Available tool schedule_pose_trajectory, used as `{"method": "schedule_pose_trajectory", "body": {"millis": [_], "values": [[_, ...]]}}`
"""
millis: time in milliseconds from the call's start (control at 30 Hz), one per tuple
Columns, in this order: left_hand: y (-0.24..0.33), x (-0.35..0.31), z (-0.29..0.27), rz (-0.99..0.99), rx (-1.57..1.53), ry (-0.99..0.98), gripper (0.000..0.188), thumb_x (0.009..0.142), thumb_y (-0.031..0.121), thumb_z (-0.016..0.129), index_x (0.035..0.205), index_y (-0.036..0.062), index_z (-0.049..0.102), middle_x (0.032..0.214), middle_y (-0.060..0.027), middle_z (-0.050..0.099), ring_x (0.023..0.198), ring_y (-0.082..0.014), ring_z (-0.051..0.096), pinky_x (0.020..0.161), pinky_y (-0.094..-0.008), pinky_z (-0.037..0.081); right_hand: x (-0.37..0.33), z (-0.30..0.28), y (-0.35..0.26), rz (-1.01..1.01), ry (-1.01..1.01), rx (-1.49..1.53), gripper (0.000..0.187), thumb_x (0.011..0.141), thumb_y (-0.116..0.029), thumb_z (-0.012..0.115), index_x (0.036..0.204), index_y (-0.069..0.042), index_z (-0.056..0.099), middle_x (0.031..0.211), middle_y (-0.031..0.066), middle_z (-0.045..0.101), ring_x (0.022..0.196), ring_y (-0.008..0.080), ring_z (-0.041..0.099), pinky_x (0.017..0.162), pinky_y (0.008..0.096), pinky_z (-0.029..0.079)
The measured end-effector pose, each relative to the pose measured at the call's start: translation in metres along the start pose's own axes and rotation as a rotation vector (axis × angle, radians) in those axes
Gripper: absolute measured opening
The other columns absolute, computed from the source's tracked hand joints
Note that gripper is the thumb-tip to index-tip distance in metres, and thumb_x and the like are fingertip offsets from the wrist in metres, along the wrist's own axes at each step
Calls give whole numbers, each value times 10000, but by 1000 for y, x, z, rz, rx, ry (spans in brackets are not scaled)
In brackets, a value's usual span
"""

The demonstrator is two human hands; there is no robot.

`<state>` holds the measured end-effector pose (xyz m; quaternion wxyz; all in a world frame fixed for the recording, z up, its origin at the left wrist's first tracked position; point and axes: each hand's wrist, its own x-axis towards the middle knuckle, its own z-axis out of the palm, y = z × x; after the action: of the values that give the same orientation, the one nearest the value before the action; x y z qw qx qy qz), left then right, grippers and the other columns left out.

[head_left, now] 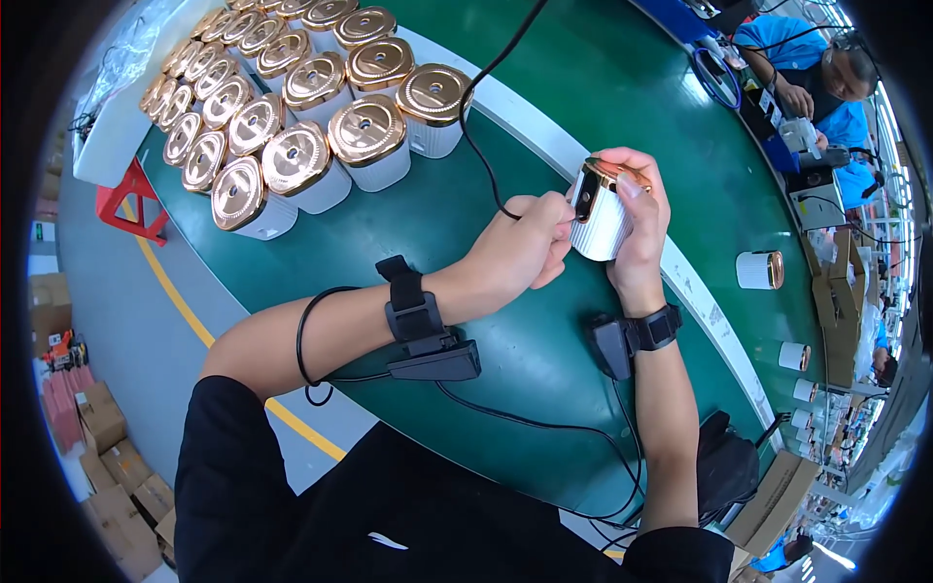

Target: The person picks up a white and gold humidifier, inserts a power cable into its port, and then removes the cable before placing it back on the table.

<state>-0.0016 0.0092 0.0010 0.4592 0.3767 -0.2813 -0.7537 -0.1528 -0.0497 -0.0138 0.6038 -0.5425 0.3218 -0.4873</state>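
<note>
Clasps a tilted white ribbed, gold-topped container [601, 229] in the right hand [643, 225], just right of the left hand's grip [523, 245], apparently pinching a black cable [463, 117].

A factory floor with an assembly line, by the look of it. Matching gold-topped white canisters [313, 80] stand in rows at the far left corner of a long green worktop [335, 248]. Beyond its right edge sits a co-worker [792, 47] in blue. Past the left edge, cardboard boxes [119, 515] and a yellow line [183, 301] mark the grey floor [112, 291].
</note>
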Motion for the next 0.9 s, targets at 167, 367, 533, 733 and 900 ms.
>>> {"method": "schedule_pose_trajectory", "body": {"millis": [167, 367, 533, 733, 900], "values": [[-1, 2, -1, -13, -66, -39, 330, 908, 219, 376, 630, 138, 218, 533, 33, 188, 458, -90, 137, 435, -283, 115, -1, 4, 0, -116, 57, -306, 325, 884, -233, 511, 1108, 1, 488, 979, 127, 598, 799, 168, 610, 712, 272, 498], [-1, 5, -6, -58, -100, -104, 333, 909, 215, 384, 629, 145, 217, 535, 33, 179, 464, -95, 122, 437, -283, 113, -6, 6, -6, -53, 92, -232, 283, 873, -190, 581, 1088, -15, 529, 989, 77, 584, 887, 127, 544, 783, 252, 437], [4, 5, -9, -107, -142, -147, 345, 914, 221, 393, 621, 145, 229, 532, 31, 184, 466, -97, 140, 441, -282, 121, 2, -11, -12, -254, 119, -503, 244, 897, -207, 545, 1044, -12, 534, 974, 83, 595, 846, 122, 567, 761, 244, 453], [-3, 10, -6, -27, -206, -133, 351, 909, 235, 401, 608, 132, 253, 519, 22, 200, 444, -99, 202, 440, -283, 134, 6, -159, -37, -483, 613, -765, 171, 891, -131, 649, 897, -36, 507, 965, 90, 577, 915, 152, 553, 839, 302, 456], [-14, 5, -4, -51, -221, -158, 356, 898, 234, 397, 596, 126, 242, 510, 21, 209, 437, -98, 223, 436, -286, 143, -6, -153, -47, -412, 590, -1358, 254, 872, -120, 676, 780, -31, 456, 991, 105, 587, 957, 181, 556, 875, 331, 448]]}}
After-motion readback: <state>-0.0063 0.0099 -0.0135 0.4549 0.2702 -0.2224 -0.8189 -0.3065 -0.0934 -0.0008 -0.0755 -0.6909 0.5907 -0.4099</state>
